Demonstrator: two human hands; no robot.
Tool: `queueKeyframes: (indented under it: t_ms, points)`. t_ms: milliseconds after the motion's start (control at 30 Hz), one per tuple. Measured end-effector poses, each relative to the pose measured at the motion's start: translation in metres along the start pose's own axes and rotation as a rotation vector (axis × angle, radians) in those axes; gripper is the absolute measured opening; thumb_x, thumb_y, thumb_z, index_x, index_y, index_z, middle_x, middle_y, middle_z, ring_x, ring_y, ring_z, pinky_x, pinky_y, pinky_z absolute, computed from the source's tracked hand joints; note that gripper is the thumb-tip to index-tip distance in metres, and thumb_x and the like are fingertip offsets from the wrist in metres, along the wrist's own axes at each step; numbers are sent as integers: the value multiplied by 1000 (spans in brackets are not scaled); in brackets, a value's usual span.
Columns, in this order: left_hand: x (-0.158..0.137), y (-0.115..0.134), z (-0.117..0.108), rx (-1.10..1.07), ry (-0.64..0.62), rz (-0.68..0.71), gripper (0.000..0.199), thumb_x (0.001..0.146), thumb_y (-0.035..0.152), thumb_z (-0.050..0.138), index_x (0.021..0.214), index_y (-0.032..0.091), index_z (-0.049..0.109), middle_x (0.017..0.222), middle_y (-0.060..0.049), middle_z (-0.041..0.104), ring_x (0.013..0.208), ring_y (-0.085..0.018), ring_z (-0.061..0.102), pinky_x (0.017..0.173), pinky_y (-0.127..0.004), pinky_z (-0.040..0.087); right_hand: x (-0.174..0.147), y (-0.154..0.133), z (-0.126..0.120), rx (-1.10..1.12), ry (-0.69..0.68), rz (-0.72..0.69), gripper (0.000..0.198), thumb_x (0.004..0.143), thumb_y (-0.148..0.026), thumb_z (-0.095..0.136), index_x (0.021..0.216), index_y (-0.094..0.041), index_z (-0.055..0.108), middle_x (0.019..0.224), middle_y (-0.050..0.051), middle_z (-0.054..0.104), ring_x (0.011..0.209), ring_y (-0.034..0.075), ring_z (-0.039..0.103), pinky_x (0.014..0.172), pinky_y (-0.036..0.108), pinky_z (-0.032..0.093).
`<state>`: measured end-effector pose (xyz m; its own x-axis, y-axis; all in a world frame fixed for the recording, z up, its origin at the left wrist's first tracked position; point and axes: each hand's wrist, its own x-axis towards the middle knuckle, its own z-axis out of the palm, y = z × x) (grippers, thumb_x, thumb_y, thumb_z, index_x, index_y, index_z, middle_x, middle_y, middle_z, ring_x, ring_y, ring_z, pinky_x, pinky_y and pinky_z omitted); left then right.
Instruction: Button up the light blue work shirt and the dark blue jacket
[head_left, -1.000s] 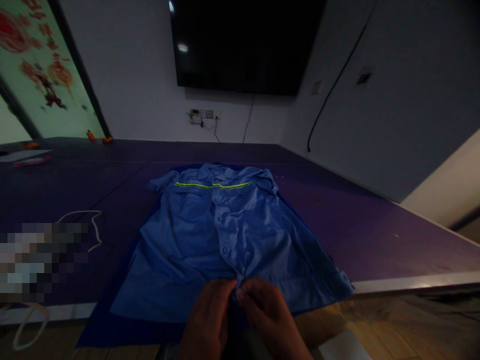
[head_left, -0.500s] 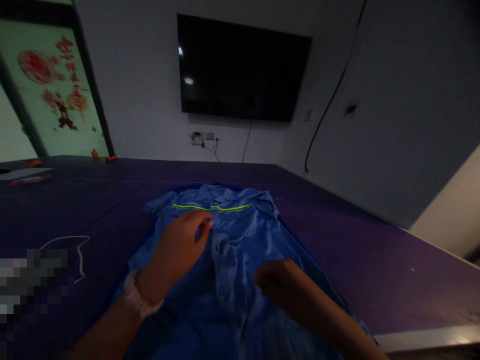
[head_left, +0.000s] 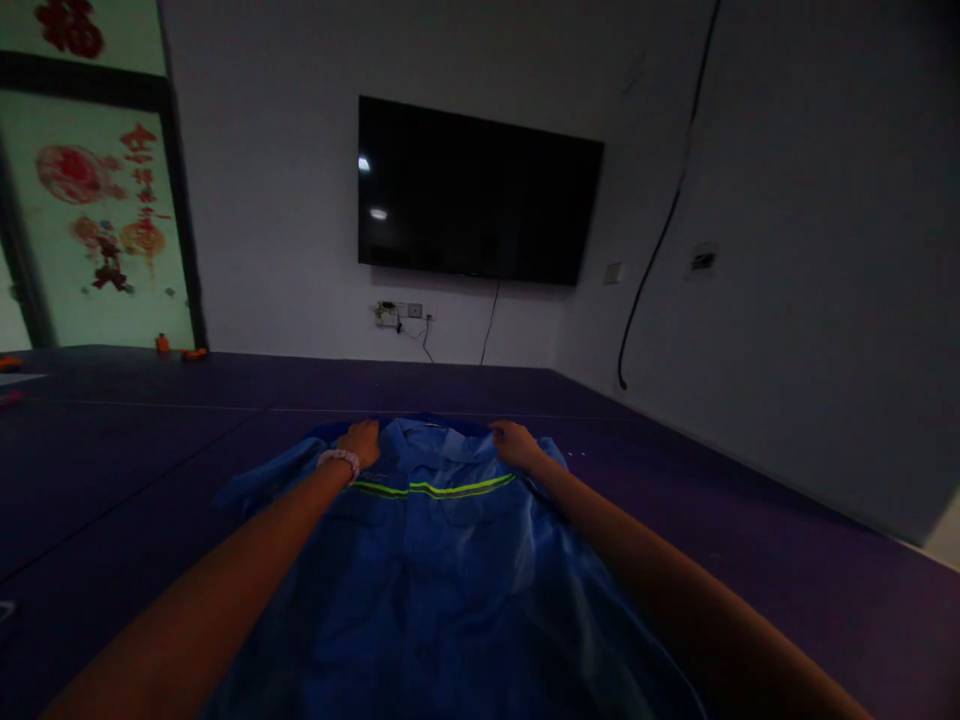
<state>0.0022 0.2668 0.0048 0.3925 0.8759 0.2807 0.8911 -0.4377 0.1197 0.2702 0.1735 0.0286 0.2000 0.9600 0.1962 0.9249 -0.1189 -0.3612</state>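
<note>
A blue short-sleeved work shirt lies spread front up, its collar at the far end and a yellow-green stripe across the chest. At the shoulder left of the collar, my left hand, with a pale beaded or frilled band on the wrist, is closed on the fabric. My right hand has its fingers curled on the opposite shoulder, gripping the cloth. The fingertips of both hands are partly hidden. Darker blue fabric shows behind the collar.
The shirt rests on a wide purple surface with seams. Small orange objects stand at its far left edge. Beyond are a wall-mounted television, wall sockets and a hanging black cable. A decorated glass door stands at left.
Both hands have moved forward from over the shirt's buttoned middle to its shoulders and taken hold there. The view has tilted upward. The white cord at left has left the view.
</note>
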Motion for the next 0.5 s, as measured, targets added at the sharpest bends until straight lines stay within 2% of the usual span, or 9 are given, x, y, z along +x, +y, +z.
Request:
queueKeyframes:
  t_ms: [100,200,300,400,500]
  points:
    - [20,-16,23,13,-38,-7,51,76,15,42,127,10,41,133,-17,44,124,-27,39,96,-36,35,34,-1,25,25,-88,-12,54,82,-11,40,135,-17,35,115,11,60,62,12,64,57,21,49]
    - [35,-26,38,16,-67,-12,52,76,24,47,127,13,43,131,-15,47,123,-27,40,95,-36,36,58,-3,45,14,-181,-29,64,76,-12,50,137,-21,31,102,7,66,56,12,63,51,21,48]
    - [43,-29,43,15,-58,-19,47,75,30,50,119,15,51,122,-14,55,116,-27,47,92,-37,38,73,-1,57,-23,-226,-40,64,68,-15,61,129,-21,45,89,5,69,60,15,63,54,22,49]
    - [44,-29,39,5,-28,-18,36,74,29,52,107,20,60,114,-11,61,109,-25,52,89,-34,39,80,2,59,-63,-191,-57,46,63,-17,66,109,-20,63,88,5,69,76,18,64,65,21,48]
    - [41,-26,26,-14,19,-12,27,76,29,50,99,22,63,108,-8,64,104,-23,55,85,-30,40,77,5,54,-98,-118,-57,28,65,-16,65,93,-17,70,92,8,68,90,21,62,74,21,45]
